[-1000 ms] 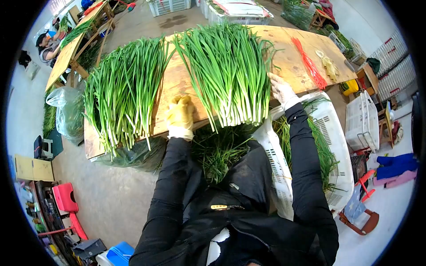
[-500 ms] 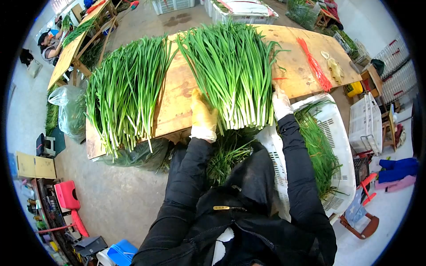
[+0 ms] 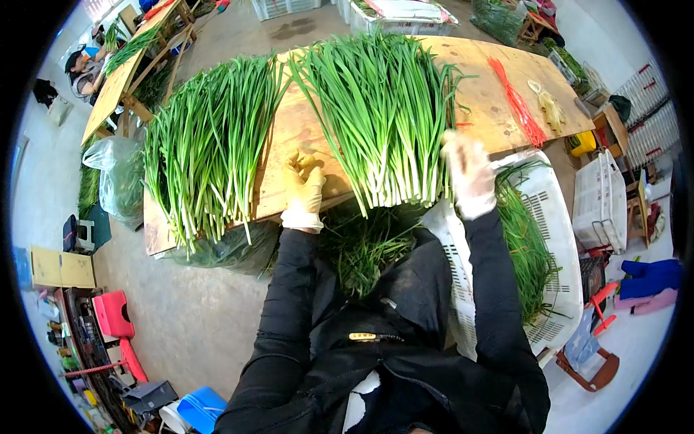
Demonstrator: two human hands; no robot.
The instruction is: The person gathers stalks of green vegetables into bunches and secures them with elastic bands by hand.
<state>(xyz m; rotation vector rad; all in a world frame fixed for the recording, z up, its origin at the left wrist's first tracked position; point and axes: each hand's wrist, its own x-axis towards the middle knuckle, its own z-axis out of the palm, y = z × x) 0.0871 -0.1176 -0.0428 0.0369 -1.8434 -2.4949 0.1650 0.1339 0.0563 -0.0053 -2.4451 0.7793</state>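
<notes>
Two spreads of long green stalks with pale ends lie on the wooden table [image 3: 278,173]. Between the left stalks [image 3: 210,145] and the right stalks [image 3: 383,123] is my left hand [image 3: 303,184], in a yellowish glove, fingers bent but apart, holding nothing. My right hand [image 3: 468,166], in a pale glove, is beside the right edge of the right stalks, blurred by motion; its grip cannot be made out. Red ties [image 3: 517,105] and a spare yellowish glove [image 3: 547,107] lie on the table's right part.
A white perforated basket [image 3: 564,267] with greens stands right of my legs. Loose greens [image 3: 365,253] are below the table edge. A plastic bag [image 3: 119,181] stands at the left. A person [image 3: 85,76] is at another table, far left. White crates [image 3: 397,25] stand behind.
My left hand first moved right to the right stalks, then back left, away from them. My right hand has shifted slightly right and is now blurred. The stalks look much the same.
</notes>
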